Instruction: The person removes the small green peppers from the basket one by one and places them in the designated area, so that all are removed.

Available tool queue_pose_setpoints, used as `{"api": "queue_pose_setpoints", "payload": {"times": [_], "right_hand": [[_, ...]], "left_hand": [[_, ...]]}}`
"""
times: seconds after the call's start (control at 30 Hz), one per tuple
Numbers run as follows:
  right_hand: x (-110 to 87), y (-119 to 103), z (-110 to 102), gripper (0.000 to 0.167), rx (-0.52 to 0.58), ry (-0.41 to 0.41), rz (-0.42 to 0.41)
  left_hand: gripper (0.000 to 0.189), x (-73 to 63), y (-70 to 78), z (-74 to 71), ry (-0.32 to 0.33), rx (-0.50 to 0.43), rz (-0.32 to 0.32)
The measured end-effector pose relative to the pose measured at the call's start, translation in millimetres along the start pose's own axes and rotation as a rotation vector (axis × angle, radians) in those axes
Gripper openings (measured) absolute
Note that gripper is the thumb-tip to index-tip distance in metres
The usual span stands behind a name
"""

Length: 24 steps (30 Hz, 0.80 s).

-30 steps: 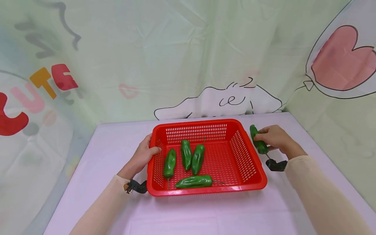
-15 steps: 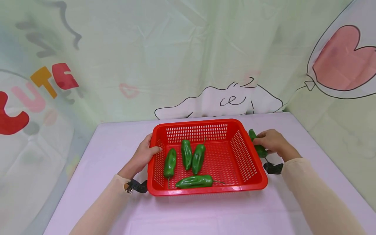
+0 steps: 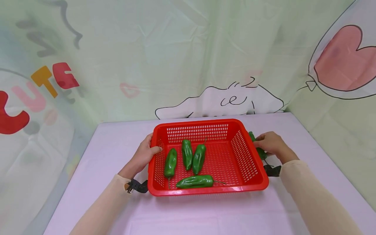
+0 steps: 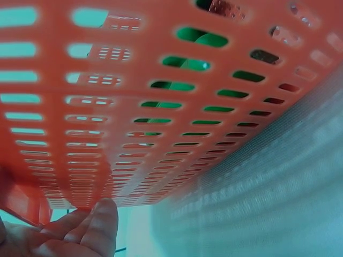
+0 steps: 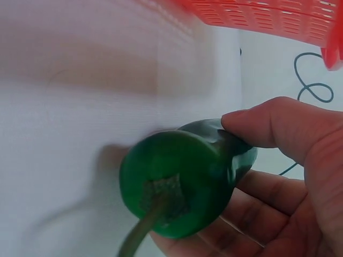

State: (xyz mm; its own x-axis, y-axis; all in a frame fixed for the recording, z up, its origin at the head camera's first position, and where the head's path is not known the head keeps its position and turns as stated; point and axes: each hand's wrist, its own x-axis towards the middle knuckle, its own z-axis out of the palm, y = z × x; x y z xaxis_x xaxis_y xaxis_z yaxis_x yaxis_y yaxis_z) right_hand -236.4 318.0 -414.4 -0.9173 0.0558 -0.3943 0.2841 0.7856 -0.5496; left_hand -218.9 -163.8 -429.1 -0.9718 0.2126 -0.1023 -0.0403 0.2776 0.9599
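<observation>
My left hand (image 3: 144,152) grips the left rim of a red plastic basket (image 3: 208,188), thumb over the rim and fingers outside; the left wrist view shows those fingers (image 4: 104,227) against the slotted wall. Just outside the basket's right wall, my right hand (image 3: 271,143) holds a green pepper (image 3: 260,152) between thumb and fingers. In the right wrist view that pepper (image 5: 171,182) points its stem toward the camera, close over the white tabletop. Inside the basket lie several more green peppers: one at the left (image 3: 170,163), two side by side in the middle, one along the front.
The table (image 3: 176,215) has a pale cloth. A printed curtain (image 3: 176,65) with drawings hangs behind it and at both sides. Each wrist carries a black strap, the left strap (image 3: 138,186) near the basket's front left corner.
My right hand has lowered the pepper and brought it slightly toward the basket, so the basket's right rim now hides part of it. The left hand and the basket have stayed in place.
</observation>
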Motion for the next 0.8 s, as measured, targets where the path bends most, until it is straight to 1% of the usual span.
{"api": "queue_pose_setpoints", "payload": {"times": [0.23,0.47,0.8], "right_hand": [[-0.1,-1.4,3.1,0.066,-0.012,0.004,0.003],[1.2,-1.1,4.1,0.068,-0.039,0.01,0.002],[-2.9,-2.3,3.1,0.072,-0.065,0.017,-0.004]], "left_hand": [[0.07,-0.3,-0.7,-0.2,0.001,-0.004,0.001],[0.072,-0.9,-0.4,-0.3,-0.004,-0.002,0.011],[0.071,-0.6,-0.7,-0.3,-0.004,-0.001,0.011]]}}
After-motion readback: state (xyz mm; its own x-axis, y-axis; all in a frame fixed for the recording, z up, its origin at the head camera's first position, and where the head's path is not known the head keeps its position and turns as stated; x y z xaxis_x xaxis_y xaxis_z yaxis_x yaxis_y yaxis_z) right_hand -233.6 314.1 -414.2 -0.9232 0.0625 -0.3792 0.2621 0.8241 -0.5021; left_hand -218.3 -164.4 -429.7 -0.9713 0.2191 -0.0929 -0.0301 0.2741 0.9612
